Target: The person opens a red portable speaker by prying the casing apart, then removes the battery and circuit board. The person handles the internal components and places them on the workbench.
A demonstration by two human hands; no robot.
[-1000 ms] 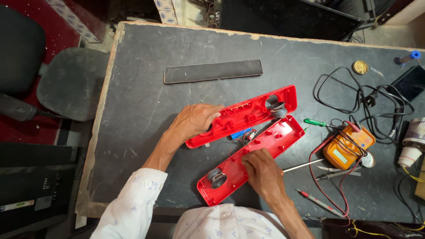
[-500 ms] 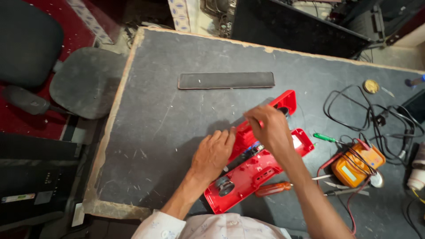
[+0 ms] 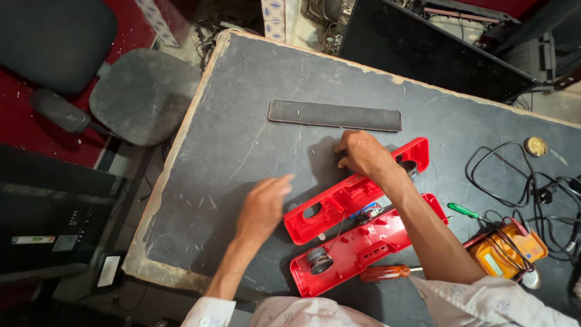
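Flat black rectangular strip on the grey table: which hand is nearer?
Right. The right hand sits just below the flat black rectangular strip, over the red plastic shell; the left hand is farther down-left.

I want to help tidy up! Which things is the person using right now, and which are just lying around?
In use:
- upper red shell, under the right hand
- lower red shell with its round speaker
- left hand, close beside the upper red shell

Lying about:
- dark flat strip
- orange-handled screwdriver
- green screwdriver
- orange meter
- black cables

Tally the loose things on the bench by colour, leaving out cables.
Red: 2, upper housing half and lower housing half
Black: 1, long flat strip
Green: 1, green-handled screwdriver
Orange: 2, orange-handled screwdriver and multimeter
Total: 6
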